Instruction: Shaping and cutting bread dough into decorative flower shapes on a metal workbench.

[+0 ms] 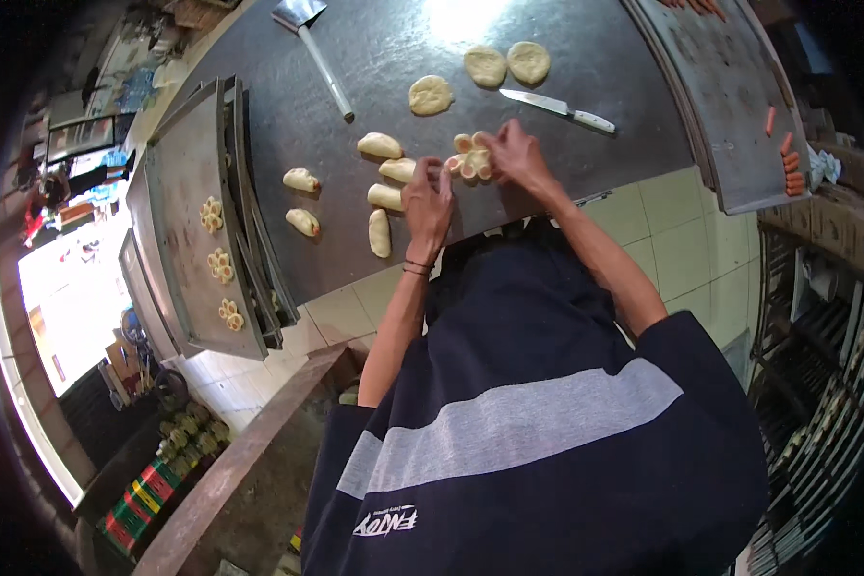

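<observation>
Right now both hands shape a flower bun [473, 159] on the steel table [374, 58]: right hand [514, 154] pinches its edge, left hand [426, 200] has fingertips pressed against its near side. Next comes a gentle lift, I reckon, keeping petals together. Left tray [178, 182] holds three finished flowers [220, 265]; right tray [730, 106] holds sausages [788, 163].

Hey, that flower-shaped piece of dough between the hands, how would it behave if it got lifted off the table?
The flower-shaped dough piece looks soft and raw, so it would probably sag or stretch if lifted by one edge. Its petals look only loosely joined, so they may pull apart. Both the left hand and the right hand touch it, so supporting it from two sides seems wise.
</observation>
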The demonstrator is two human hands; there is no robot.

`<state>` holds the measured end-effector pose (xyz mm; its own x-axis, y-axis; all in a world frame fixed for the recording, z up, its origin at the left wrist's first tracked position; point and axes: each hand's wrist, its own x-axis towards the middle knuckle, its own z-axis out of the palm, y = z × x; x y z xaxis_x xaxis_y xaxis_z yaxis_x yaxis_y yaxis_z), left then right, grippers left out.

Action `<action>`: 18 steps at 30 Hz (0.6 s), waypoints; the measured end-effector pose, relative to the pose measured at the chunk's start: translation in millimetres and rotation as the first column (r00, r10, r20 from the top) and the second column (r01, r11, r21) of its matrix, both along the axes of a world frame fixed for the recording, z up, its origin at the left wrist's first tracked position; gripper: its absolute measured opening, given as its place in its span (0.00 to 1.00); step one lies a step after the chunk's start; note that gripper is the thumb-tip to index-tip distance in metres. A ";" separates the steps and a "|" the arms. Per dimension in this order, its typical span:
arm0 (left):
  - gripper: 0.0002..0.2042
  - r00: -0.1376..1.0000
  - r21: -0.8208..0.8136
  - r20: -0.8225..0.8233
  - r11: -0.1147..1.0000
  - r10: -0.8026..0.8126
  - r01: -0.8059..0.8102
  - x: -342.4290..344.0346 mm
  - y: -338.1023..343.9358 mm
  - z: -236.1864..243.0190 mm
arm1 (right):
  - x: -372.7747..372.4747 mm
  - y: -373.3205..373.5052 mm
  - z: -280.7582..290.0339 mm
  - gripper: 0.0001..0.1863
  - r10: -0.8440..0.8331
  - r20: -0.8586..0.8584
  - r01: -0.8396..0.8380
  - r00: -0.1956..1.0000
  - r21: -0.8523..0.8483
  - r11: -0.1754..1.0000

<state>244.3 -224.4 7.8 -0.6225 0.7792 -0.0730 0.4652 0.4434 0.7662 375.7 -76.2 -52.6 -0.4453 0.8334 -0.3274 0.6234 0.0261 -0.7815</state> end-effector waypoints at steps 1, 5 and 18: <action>0.12 0.999 -0.004 0.026 0.999 -0.043 0.043 -2.5 -1.0 2.0 | 15.2 -1.7 14.5 0.33 0.004 -0.021 -0.005 1.000 -0.035 0.999; 0.15 0.964 0.239 -0.164 0.940 -0.208 0.243 -36.8 30.6 -17.9 | 12.0 -16.1 32.7 0.31 0.123 -0.150 -0.090 0.981 0.207 0.974; 0.31 0.786 0.230 0.528 0.946 -0.320 0.230 -23.8 -8.2 -12.0 | 40.5 -26.3 59.8 0.27 0.061 -0.462 -0.239 0.885 -0.339 0.910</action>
<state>220.5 -232.5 -4.2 -0.2683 0.9403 -0.2093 0.0286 0.2250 0.9739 416.2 -102.5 7.3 -0.7244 0.5972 -0.3445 0.2325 -0.2589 -0.9375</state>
